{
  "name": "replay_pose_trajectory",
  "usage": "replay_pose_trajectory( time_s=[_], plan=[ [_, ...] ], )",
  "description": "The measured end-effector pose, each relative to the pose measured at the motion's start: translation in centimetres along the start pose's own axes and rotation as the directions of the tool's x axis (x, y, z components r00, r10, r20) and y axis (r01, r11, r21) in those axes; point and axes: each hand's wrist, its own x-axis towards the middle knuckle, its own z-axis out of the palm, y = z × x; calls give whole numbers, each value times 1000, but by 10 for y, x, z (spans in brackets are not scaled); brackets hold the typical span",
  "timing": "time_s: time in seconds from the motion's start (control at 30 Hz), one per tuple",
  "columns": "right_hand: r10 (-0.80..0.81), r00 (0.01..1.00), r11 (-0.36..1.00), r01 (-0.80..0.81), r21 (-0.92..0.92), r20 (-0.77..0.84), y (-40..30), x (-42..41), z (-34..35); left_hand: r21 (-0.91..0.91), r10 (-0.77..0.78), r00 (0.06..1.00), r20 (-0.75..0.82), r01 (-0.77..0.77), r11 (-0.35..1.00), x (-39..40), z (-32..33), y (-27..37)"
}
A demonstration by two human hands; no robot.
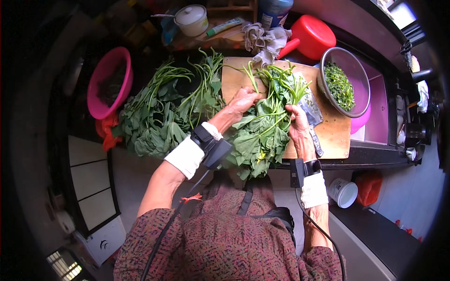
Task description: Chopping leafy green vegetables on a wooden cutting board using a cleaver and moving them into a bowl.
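Note:
A large bunch of leafy green vegetable stems [262,135] lies over the left part of a wooden cutting board [330,144], its leaves hanging past the front edge. My right hand [299,121] grips its stems from the right. My left hand [245,102] is at the bunch's left side with bent fingers, by a pale green stem; whether it holds the stem I cannot tell. A cleaver [311,109], partly hidden by the bunch, lies on the board beside my right hand, green bits on its blade. More leafy stems [165,116] lie in a heap left of the board.
A metal bowl [364,84] of chopped greens [338,86] stands tilted at the board's right edge by the sink [378,109]. Behind the board are a red dipper [314,37], a crumpled cloth [263,40] and a lidded white pot [191,21]. A pink basin [124,87] stands far left.

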Motion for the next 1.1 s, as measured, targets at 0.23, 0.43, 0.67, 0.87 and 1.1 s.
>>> replay_pose_trajectory(
  time_s=[0.23, 0.43, 0.67, 0.87, 1.1],
  plan=[
    [-38, 999, 978, 39, -205, 11, 9, 10, 14, 111, -22, 998, 54, 16, 994, 2, 14, -5],
    [-135, 991, 980, 135, -145, 11, 10, 16, -7, -98, 21, 998, 56, -15, 995, -4, 4, -1],
    [-84, 988, 978, 107, -178, 131, 16, 3, 26, -190, 44, 976, 214, -3, 982, -15, 6, 3],
    [-11, 998, 946, 28, -322, 55, 18, 2, 35, -106, 50, 985, 163, -33, 994, -21, 4, 0],
    [-46, 992, 950, 81, -302, 120, 22, 0, 41, -314, -3, 982, 190, 64, 947, -34, 0, 9]
  ],
)
